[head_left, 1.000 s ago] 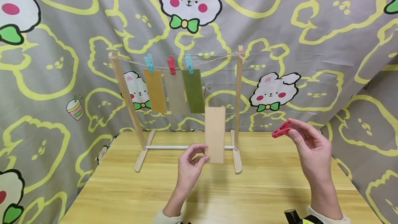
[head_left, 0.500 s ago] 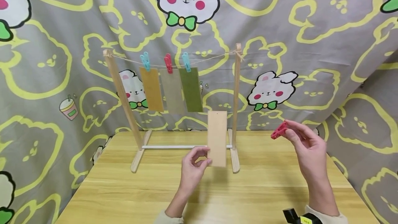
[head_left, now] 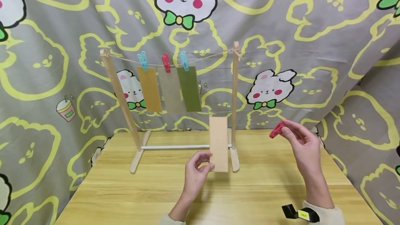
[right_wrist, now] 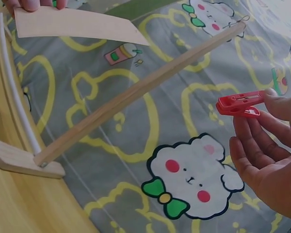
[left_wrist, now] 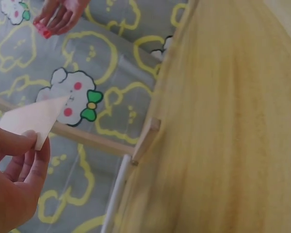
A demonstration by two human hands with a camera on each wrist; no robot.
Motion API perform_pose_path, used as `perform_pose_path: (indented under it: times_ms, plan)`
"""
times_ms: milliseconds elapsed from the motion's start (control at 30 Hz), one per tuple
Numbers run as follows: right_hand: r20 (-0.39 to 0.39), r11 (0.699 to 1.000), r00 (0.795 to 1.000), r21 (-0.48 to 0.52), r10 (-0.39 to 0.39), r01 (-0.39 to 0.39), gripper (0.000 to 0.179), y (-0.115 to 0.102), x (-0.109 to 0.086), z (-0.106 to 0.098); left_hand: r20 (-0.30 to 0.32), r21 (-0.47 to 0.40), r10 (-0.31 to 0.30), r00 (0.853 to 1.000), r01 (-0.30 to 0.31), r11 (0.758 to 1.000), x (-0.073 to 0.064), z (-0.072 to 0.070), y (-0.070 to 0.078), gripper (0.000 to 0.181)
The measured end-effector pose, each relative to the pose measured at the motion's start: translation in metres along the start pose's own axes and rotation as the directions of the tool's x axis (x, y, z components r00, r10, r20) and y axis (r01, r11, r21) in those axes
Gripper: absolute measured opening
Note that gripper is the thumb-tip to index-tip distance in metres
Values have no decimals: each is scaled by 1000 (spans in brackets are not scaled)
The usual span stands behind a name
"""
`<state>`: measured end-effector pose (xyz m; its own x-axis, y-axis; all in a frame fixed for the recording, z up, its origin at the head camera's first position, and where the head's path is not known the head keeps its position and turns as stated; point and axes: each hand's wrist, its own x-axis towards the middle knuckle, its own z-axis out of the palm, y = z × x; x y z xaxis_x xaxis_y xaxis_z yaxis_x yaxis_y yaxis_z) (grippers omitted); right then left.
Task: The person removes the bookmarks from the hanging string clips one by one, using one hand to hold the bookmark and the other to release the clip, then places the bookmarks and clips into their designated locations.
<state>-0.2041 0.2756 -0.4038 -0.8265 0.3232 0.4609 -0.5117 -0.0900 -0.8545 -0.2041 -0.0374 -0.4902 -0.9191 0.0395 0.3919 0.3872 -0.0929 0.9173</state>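
My left hand [head_left: 197,171] pinches a pale tan rectangular card [head_left: 218,143] by its lower left edge and holds it upright above the table. A tiny hole shows near the card's top. Off to the right, my right hand [head_left: 303,145] pinches a red clothespin [head_left: 276,130] between thumb and fingers; in the right wrist view the thumb presses one end of the clothespin [right_wrist: 240,103]. Behind the card stands a wooden rack with a string [head_left: 212,56]. From it hang a mustard card [head_left: 150,89], a grey card [head_left: 171,91] and a green card [head_left: 189,89].
Two blue clothespins, one at left [head_left: 142,60] and one at right [head_left: 184,61], and a red clothespin [head_left: 166,62] grip the hanging cards. The rack's right post [head_left: 235,96] and white crossbar [head_left: 175,147] stand on the wooden table [head_left: 156,197]. A patterned curtain [head_left: 328,51] is behind.
In the head view, my left hand and the tan card have shifted slightly down and right. My right hand with the red clothespin has moved a little left. The whole view has shifted slightly.
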Motion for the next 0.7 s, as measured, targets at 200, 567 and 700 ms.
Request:
perform_pose_path:
  times_ms: [200, 567, 700]
  plan:
    - [-29, 999, 999, 2, 38, -38, 31, 12, 3, -2, -13, -11, -30, 999, 29, 1000, -1, -1, -6, 34]
    - [-55, 995, 994, -28, 97, -98, 31, 39, 10, -6, -33, -21, -101, 994, 100, 995, -1, -4, -22, 34]
    - [-67, 993, 991, -26, 112, -114, 31, 46, 8, -8, -30, -14, -118, 993, 117, 993, -2, -6, -25, 35]
